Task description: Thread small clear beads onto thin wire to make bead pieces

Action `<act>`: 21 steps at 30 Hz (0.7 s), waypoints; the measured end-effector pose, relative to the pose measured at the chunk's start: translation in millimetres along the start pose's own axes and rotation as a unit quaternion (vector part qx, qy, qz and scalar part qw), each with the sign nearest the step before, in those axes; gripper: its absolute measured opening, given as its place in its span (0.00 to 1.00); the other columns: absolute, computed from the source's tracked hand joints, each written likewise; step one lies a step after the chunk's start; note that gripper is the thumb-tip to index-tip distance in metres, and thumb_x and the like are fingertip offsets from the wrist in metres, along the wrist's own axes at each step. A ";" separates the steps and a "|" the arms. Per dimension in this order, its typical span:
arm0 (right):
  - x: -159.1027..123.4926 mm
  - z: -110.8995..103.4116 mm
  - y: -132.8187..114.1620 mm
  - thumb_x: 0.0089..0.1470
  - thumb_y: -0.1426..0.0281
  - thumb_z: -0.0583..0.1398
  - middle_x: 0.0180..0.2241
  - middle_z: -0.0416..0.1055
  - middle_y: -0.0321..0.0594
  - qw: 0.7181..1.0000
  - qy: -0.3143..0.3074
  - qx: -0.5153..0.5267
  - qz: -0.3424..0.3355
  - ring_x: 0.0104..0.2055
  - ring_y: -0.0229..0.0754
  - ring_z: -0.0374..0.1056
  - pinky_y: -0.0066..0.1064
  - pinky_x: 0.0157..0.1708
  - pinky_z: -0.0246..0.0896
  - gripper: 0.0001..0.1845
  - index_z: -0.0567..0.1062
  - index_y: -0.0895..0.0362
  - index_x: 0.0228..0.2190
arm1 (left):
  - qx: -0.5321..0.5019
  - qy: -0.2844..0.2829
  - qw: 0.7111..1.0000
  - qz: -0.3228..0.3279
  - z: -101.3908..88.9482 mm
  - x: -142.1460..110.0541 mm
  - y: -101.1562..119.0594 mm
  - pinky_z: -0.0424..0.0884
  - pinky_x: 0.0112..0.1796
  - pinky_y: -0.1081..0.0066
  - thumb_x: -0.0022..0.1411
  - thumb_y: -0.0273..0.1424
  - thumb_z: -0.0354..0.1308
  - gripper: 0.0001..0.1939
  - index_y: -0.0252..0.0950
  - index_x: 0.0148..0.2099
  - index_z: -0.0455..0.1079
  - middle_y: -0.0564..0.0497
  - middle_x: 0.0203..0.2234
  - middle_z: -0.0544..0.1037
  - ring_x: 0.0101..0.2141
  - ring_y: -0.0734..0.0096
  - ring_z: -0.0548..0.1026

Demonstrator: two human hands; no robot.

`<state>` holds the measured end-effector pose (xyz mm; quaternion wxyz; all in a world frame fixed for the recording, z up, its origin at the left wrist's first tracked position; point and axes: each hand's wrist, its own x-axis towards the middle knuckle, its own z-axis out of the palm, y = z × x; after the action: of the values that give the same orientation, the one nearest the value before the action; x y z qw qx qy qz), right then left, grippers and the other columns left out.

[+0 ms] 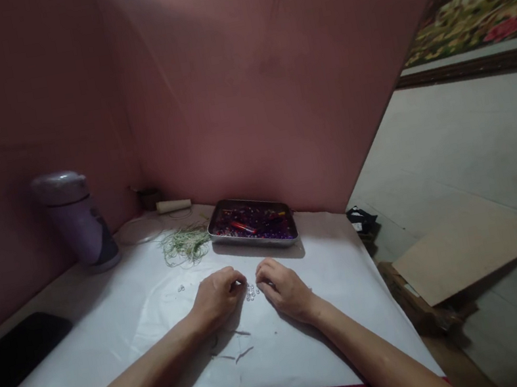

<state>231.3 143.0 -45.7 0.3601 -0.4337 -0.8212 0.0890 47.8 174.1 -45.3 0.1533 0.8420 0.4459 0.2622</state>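
My left hand rests on the white paper sheet with its fingers curled into a pinch. Facing it, my right hand is closed the same way, thumb against fingertips. Whatever either pinch holds is hidden or too small to name. A small cluster of clear, shiny beads lies on the paper between the fingertips. Beyond the hands stands a shallow metal tray full of dark purple beads, with a red, slender object lying on them.
Left of the tray lies a tangle of pale green threads. A purple bottle stands at the left, with a dark flat object nearer me. Pink panels rise behind. A cardboard sheet is on the floor to the right.
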 end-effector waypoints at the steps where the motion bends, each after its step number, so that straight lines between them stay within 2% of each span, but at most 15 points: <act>1: 0.2 -0.2 -0.7 0.49 0.80 0.53 0.32 0.64 0.38 1.000 -0.001 -0.002 0.000 0.35 0.39 0.61 0.30 0.35 0.57 0.08 0.65 0.55 0.27 | 0.001 0.000 1.000 -0.002 -0.1 0.0 0.3 0.62 0.32 0.73 0.52 0.25 0.51 0.10 0.39 0.33 0.73 0.51 0.28 0.75 0.29 0.71 0.71; 12: 1.3 2.9 -4.1 0.49 0.79 0.54 0.33 0.64 0.38 0.999 -0.008 -0.029 0.013 0.34 0.39 0.61 0.29 0.33 0.56 0.07 0.66 0.55 0.27 | -0.016 -0.009 1.000 -0.020 -2.5 1.5 3.2 0.63 0.33 0.72 0.53 0.26 0.50 0.11 0.39 0.34 0.74 0.51 0.30 0.76 0.31 0.69 0.72; 21: 1.4 -2.3 -2.6 0.48 0.81 0.51 0.30 0.64 0.38 0.999 0.008 0.028 0.026 0.33 0.39 0.61 0.30 0.34 0.57 0.09 0.62 0.55 0.25 | -0.043 -0.006 0.998 -0.040 -5.5 2.9 3.7 0.63 0.34 0.72 0.53 0.27 0.50 0.11 0.38 0.34 0.74 0.51 0.30 0.77 0.32 0.69 0.72</act>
<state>230.6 142.1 -42.0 0.3758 -0.4450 -0.8042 0.1180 48.5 174.6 -38.1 0.2024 0.8175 0.4671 0.2693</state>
